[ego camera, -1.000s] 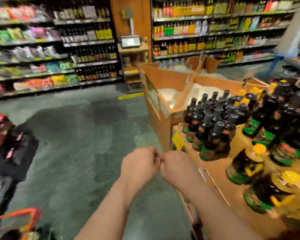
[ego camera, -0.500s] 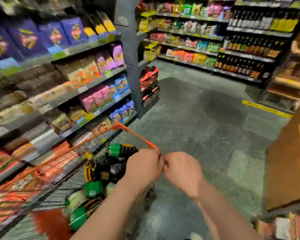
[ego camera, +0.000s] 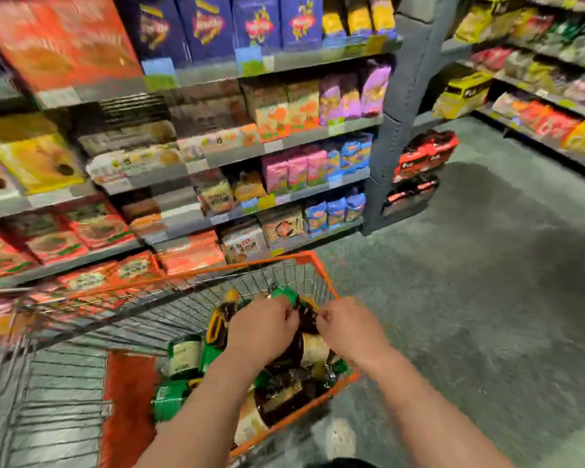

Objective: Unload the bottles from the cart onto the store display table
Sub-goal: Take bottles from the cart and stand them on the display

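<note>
Over the orange-rimmed wire cart (ego camera: 313,265), both of the person's bare forearms reach forward and down from the bottom edge of the head view. Left hand (ego camera: 262,329) hangs above the heap of bottles (ego camera: 284,393) with its fingers curled downward, knuckles up; whether those fingers actually grip a bottle cannot be told, since the fingertips are hidden and the frame is motion-blurred. Right hand (ego camera: 350,327) sits just beside the left, over the cart's right rim, fingers likewise curled in toward the left hand; its hold, if any, cannot be told either. Between the two hands a dark bottle neck area with a green cap (ego camera: 286,293) shows.

Bottles lie on their sides in the right end of the cart basket, piled on one another: dark brown liquid, green caps and green labels, some cream labels, one with a yellow band (ego camera: 213,327). All the bottles visible are inside the cart. An orange panel (ego camera: 129,400) stands in the basket to the left of the heap, and the rest of the wire floor (ego camera: 65,393) lies further left.

Beyond the cart, grey store shelves (ego camera: 284,140) carry blurred packets in pink, blue, purple, yellow and red. A grey upright post (ego camera: 395,130) ends that shelf run, with red and black packs (ego camera: 426,153) on its end face. Grey floor (ego camera: 487,282) spreads to the right, bordered by a further shelf row (ego camera: 537,96)
</note>
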{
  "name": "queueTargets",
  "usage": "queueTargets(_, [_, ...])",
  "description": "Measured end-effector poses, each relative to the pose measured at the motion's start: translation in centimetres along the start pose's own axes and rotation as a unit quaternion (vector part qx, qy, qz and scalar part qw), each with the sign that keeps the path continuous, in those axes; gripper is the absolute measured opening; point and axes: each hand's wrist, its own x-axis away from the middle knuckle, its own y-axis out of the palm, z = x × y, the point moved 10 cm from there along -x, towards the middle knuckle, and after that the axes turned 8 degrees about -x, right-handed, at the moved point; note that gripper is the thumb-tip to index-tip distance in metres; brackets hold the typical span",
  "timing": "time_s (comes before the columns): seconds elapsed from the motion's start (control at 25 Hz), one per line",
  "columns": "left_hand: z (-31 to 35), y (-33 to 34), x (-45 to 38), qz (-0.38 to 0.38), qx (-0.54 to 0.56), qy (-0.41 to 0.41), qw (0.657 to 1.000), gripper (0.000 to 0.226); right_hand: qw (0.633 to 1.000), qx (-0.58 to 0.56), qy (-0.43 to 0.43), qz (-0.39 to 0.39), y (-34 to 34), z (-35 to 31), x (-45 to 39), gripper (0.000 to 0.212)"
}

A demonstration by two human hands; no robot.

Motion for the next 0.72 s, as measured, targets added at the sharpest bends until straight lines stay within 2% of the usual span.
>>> queueTargets(0.24, [1.4,7.7,-8.0,-0.084,-0.059,-0.020,0.994,0.028,0.999,0.021,-0.012,-0.048,3.4,5.3,-8.4,0.028])
queueTargets(0.48, [3.5,17.4,-14.6,-0.151,-0.113,0.077,0.979,0.021,0.999,-0.012,0.028,-0.030,8.7,10.2,-12.2,0.029])
queueTargets(0.6, [4.3,23.2,-16.5,-0.187,-0.142,0.113,0.965,0.030,0.996,-0.041,0.052,-0.055,12.3,12.2,-11.6,0.028])
queueTargets(0.72, [4.1,28.9,-16.9,-0.223,-0.187,0.137,0.947,0.055,0.995,-0.040,0.063,-0.068,14.6,13.6,-10.9,0.021])
